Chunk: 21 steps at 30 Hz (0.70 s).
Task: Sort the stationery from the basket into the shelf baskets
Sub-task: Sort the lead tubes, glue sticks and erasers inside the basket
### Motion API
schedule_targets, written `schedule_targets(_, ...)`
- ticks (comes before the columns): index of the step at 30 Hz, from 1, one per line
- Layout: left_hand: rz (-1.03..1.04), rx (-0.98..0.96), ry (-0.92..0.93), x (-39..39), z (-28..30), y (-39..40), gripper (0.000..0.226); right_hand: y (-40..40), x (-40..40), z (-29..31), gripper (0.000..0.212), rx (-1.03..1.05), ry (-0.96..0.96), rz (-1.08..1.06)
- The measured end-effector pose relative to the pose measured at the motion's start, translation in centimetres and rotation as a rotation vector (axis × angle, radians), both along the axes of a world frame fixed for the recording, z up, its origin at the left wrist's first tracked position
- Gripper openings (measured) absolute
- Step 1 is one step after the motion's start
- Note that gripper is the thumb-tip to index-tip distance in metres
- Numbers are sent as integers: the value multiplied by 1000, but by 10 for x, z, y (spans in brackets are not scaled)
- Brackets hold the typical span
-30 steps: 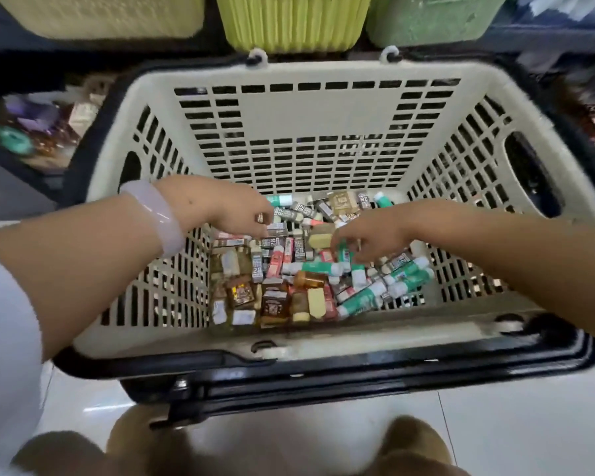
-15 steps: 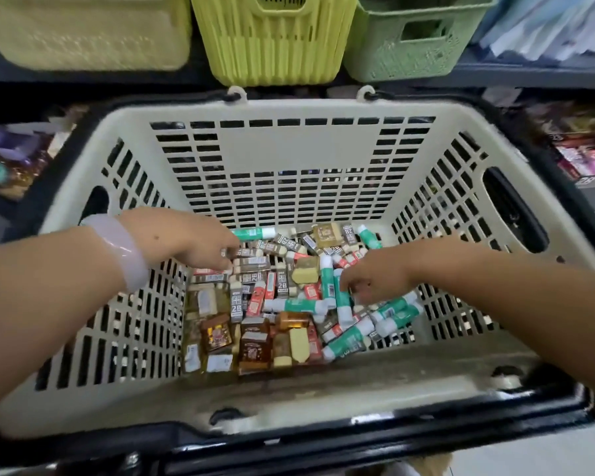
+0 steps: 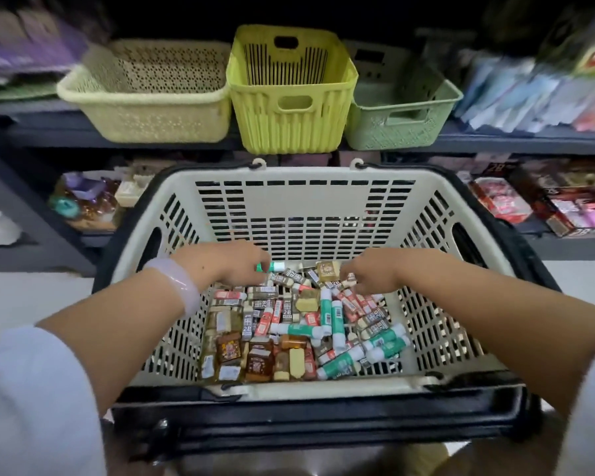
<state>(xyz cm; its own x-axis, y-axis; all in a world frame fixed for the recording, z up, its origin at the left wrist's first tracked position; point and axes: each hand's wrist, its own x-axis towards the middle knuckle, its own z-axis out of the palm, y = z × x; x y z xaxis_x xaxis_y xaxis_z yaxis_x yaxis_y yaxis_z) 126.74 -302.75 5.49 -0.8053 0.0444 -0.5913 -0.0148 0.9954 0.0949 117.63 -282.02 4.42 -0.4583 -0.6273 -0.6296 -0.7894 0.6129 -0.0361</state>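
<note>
A cream shopping basket (image 3: 299,201) with black handles stands in front of me, its floor covered with stationery. The pile holds green-and-white glue sticks (image 3: 337,321), small sleeved erasers (image 3: 265,321) and brown packets (image 3: 258,362). My left hand (image 3: 227,266), with a pale bangle on the wrist, is at the far left of the pile, fingers curled round a glue stick (image 3: 272,266). My right hand (image 3: 371,273) reaches into the far right of the pile beside a brown eraser (image 3: 328,271). Its fingertips are curled down among small erasers, and what they hold is hidden.
Three baskets with nothing visible inside stand side by side on the shelf above: a pale yellow one (image 3: 145,97), a lime one (image 3: 289,132) and a green one (image 3: 402,132). Packaged goods (image 3: 564,207) fill the lower shelf and both sides. The floor is white tile.
The view has tilted up, so the three shelf baskets now show in full. Both hands stay in the far part of the pile, and the right hand has shifted slightly farther back.
</note>
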Motion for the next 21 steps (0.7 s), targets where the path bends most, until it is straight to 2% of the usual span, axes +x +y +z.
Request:
schedule_targets(6, 85, -63, -93, 0, -32, -16, 44, -8, -18, -20, 42, -61, -42, -83)
schedule_targets(10, 252, 6, -111, -20, -62, -29, 39, -11, -39, -42, 46, -13, -81, -161)
schedule_targets(12, 333, -45, -51, -25, -82, -32, 40, -14, -50, -57, 49, -66, -104, -243)
schedule_targets(14, 374, -102, 22, -26, -101, -32, 55, -19, -54, -75, 54, -104, -127, -306)
schedule_targets(18, 555, 34, 72, -19, -115, -27, 65, -25, -41, -108, 61, -192, -116, -452)
schedule_targets(21, 597, 61, -19, -12, -119, -25, 68, -27, -35, -118, 59, -224, -112, -461)
